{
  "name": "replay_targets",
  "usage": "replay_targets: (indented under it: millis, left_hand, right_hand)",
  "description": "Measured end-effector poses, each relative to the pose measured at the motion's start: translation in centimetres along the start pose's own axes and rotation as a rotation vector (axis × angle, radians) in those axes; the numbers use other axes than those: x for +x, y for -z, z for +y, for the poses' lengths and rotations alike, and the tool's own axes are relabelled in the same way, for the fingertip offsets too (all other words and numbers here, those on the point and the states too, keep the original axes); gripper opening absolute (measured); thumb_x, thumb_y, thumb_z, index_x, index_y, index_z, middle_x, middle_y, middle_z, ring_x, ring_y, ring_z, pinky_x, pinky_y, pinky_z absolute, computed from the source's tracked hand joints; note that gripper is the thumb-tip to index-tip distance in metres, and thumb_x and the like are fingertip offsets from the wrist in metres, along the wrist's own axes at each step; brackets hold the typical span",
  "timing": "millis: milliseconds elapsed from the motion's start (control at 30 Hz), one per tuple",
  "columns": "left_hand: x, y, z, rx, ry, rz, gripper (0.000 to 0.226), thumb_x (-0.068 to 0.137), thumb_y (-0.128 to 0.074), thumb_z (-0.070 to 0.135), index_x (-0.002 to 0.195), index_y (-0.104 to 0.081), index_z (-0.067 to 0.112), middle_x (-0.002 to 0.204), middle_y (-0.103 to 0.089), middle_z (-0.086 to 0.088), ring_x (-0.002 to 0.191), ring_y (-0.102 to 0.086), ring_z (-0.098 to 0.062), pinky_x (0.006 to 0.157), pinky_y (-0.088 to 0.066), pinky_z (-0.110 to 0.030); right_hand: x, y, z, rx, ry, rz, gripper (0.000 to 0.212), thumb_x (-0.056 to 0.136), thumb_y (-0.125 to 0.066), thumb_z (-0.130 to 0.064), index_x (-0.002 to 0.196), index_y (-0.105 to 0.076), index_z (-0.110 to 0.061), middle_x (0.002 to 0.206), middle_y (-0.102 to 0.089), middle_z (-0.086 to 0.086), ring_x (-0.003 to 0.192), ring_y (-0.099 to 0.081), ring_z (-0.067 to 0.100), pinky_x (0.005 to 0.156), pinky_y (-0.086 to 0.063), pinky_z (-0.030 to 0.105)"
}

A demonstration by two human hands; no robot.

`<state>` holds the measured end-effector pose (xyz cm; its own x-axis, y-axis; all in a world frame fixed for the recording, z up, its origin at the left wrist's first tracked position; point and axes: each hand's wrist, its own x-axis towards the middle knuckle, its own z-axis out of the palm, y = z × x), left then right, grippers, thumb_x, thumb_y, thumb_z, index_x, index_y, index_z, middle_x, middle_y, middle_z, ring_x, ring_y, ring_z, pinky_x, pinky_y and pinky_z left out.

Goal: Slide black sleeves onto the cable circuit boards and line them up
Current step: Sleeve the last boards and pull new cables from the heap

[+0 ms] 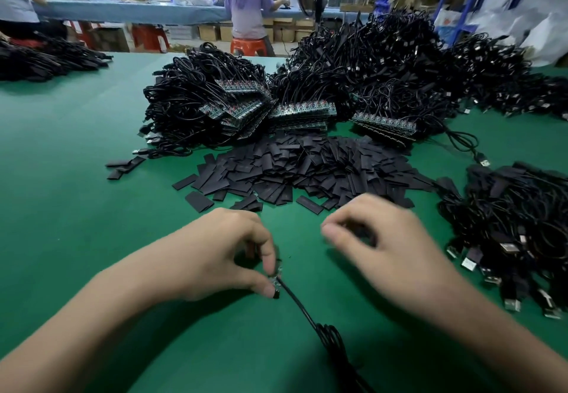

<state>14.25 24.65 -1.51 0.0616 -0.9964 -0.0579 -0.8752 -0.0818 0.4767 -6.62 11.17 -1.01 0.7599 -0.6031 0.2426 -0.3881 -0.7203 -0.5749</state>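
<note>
My left hand (pixel 224 251) pinches a small circuit board (pixel 275 279) between thumb and forefinger. Its black cable (pixel 310 319) trails toward me over the green table (pixel 76 177). My right hand (pixel 390 245) hovers blurred just to the right, fingers curled around something dark, probably a black sleeve (pixel 362 234), though I cannot see it clearly. A loose heap of flat black sleeves (pixel 307 168) lies just beyond both hands. Behind it, bundles of cables with bare circuit boards (pixel 302 112) sit in stacked rows.
A big pile of black cables (pixel 384 63) fills the far middle and right. Sleeved cables with USB plugs (pixel 516 235) are heaped at the right edge. More cables (pixel 40 57) lie far left. People sit at a blue bench (pixel 138 11) behind.
</note>
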Motion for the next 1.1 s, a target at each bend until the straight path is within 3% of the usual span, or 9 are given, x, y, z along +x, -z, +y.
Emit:
replay_targets:
  millis: [100,200,433,533,700,767,833,900,1100]
  left_hand:
    - [0.2,-0.4,0.0,-0.047,-0.050,0.047,0.031,0.073,-0.085,0.052,0.097,-0.070,0.040,0.088,-0.065,0.017,0.085,-0.061,-0.004,0.074,-0.047,-0.018]
    - [0.4,-0.7,-0.2,0.059,-0.063,0.057,0.059,0.070,-0.068,0.075,0.123,-0.065,0.049,0.096,-0.055,0.021,0.092,-0.054,0.004,0.083,-0.047,-0.020]
    - [0.9,-1.4,-0.3,-0.026,-0.055,0.147,0.047,0.063,-0.077,0.072,0.096,-0.072,0.039,0.095,-0.062,0.017,0.090,-0.059,-0.004,0.082,-0.050,-0.029]
    - [0.8,-1.9,0.3,-0.087,-0.114,0.307,0.042,0.066,-0.077,0.067,0.093,-0.072,0.035,0.092,-0.064,0.016,0.089,-0.062,-0.009,0.078,-0.050,-0.026]
    - [1.3,-2.1,1.2,-0.052,-0.201,0.505,0.041,0.076,-0.074,0.064,0.100,-0.069,0.031,0.100,-0.062,0.017,0.098,-0.060,-0.007,0.083,-0.044,-0.018]
    - [1.7,-1.8,0.3,-0.015,-0.118,0.623,0.035,0.088,-0.069,0.056,0.110,-0.072,0.028,0.105,-0.063,0.015,0.101,-0.060,-0.008,0.086,-0.046,-0.022]
    - [1.9,-1.3,-1.2,0.142,0.120,0.740,0.034,0.095,-0.063,0.046,0.119,-0.073,0.026,0.110,-0.065,0.009,0.106,-0.061,-0.016,0.088,-0.050,-0.035]
    - [2.0,-1.3,-2.5,0.250,0.315,0.694,0.033,0.096,-0.062,0.044,0.119,-0.075,0.025,0.112,-0.067,0.005,0.108,-0.061,-0.022,0.087,-0.052,-0.039]
    - [1.9,-1.1,-3.4,0.273,0.306,0.645,0.024,0.088,-0.074,0.046,0.103,-0.081,0.029,0.100,-0.069,0.010,0.091,-0.067,-0.018,0.073,-0.052,-0.032]
  right_hand:
    - [-0.4,-2.7,-0.7,-0.079,0.049,-0.199,0.036,0.090,-0.049,-0.062,0.100,-0.071,-0.035,0.095,-0.057,-0.021,0.100,-0.048,-0.003,0.092,-0.042,0.027]
    - [-0.5,-3.3,-0.3,-0.106,0.069,-0.203,0.033,0.091,-0.055,-0.063,0.106,-0.069,-0.037,0.094,-0.053,-0.020,0.101,-0.044,-0.001,0.089,-0.039,0.024]
    - [-0.8,-3.5,0.1,0.057,0.043,-0.183,0.020,0.087,-0.073,-0.049,0.101,-0.077,-0.035,0.088,-0.061,-0.017,0.091,-0.049,-0.005,0.076,-0.035,0.015]
    - [-0.8,-3.5,0.2,0.157,-0.023,-0.100,0.016,0.087,-0.070,-0.049,0.090,-0.074,-0.033,0.084,-0.066,-0.015,0.084,-0.054,0.000,0.072,-0.040,0.018]
    - [-0.4,-3.3,0.4,0.608,-0.172,-0.139,0.014,0.098,-0.065,-0.018,0.086,-0.071,-0.016,0.078,-0.076,-0.001,0.073,-0.068,0.012,0.072,-0.053,0.025]
    - [-0.4,-3.0,0.5,0.706,-0.218,-0.147,0.015,0.103,-0.057,-0.015,0.091,-0.065,-0.011,0.079,-0.078,0.003,0.074,-0.073,0.017,0.069,-0.054,0.026]
    - [-0.4,-2.9,0.5,0.753,-0.239,-0.153,0.016,0.104,-0.054,-0.014,0.092,-0.062,-0.008,0.075,-0.075,0.006,0.068,-0.073,0.021,0.062,-0.054,0.030]
    - [-0.5,-2.9,0.5,0.777,-0.246,-0.152,0.016,0.104,-0.055,-0.014,0.090,-0.061,-0.008,0.068,-0.071,0.006,0.060,-0.068,0.022,0.057,-0.054,0.034]
    - [-0.6,-2.7,0.6,0.754,-0.224,-0.130,0.015,0.103,-0.057,-0.017,0.094,-0.068,-0.012,0.063,-0.061,0.002,0.046,-0.050,0.017,0.045,-0.047,0.034]
